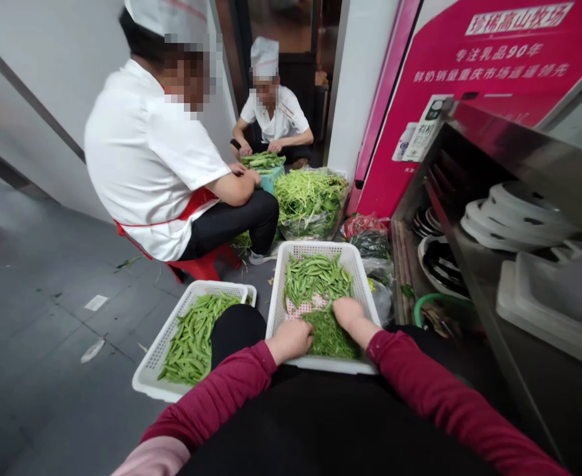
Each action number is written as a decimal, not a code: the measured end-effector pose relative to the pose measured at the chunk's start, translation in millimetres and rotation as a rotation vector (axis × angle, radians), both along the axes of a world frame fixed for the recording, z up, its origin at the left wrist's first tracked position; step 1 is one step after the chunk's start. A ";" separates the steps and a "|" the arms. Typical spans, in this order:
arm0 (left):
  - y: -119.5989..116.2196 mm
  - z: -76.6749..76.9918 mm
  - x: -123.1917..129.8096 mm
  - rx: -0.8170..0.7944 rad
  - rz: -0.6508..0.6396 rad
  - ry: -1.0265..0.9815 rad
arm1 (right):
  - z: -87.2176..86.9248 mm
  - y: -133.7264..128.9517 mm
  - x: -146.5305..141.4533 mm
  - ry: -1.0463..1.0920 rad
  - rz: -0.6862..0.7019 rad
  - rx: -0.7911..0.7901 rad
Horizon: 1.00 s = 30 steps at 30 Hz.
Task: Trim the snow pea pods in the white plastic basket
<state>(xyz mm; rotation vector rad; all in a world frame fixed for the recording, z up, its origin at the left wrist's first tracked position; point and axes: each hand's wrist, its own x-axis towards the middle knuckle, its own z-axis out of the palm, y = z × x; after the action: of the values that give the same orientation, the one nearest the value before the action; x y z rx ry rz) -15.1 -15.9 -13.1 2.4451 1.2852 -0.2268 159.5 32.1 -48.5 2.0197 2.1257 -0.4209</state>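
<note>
In front of me is a white perforated plastic basket [274, 301]. Its far half holds a heap of green pea pods [315, 274], and its near half a pile of fine green trimmings [333, 337]. A patch of pink-and-white patterned material [298, 305] shows between the two. My left hand [291, 340] is closed at the basket's left side, touching the edge of the trimmings. Over the right part of the trimmings, my right hand [349, 312] is curled closed. Whatever either hand's fingers hold is hidden.
A second white basket [145, 370] of pea pods stands left by my knee. One co-worker [152, 152] sits on a red stool [204, 264]; another person [274, 119] crouches behind leafy greens [311, 195]. A metal shelf [489, 258] with dishes borders the right.
</note>
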 end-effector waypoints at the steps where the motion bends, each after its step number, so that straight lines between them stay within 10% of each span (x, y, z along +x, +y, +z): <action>1: -1.2 -1.1 -2.4 -0.005 0.004 -0.010 | -3.1 2.0 -2.9 0.004 -0.023 0.007; 13: -0.1 8.3 6.9 -0.006 0.080 -0.174 | 28.7 -0.9 33.4 0.471 -0.245 -0.139; 20: -3.6 21.3 26.3 -0.013 0.062 -0.409 | 41.6 -43.7 24.0 1.540 -0.611 -0.414; 30: -21.1 21.6 18.6 0.091 0.040 -0.198 | 38.7 -65.8 3.4 1.507 -0.551 -0.486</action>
<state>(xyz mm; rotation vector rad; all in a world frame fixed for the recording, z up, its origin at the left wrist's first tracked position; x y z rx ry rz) 3.5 -37.0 8.5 2.4417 1.2810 0.0850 162.9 -33.7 -9.8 2.0354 1.3485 -2.8638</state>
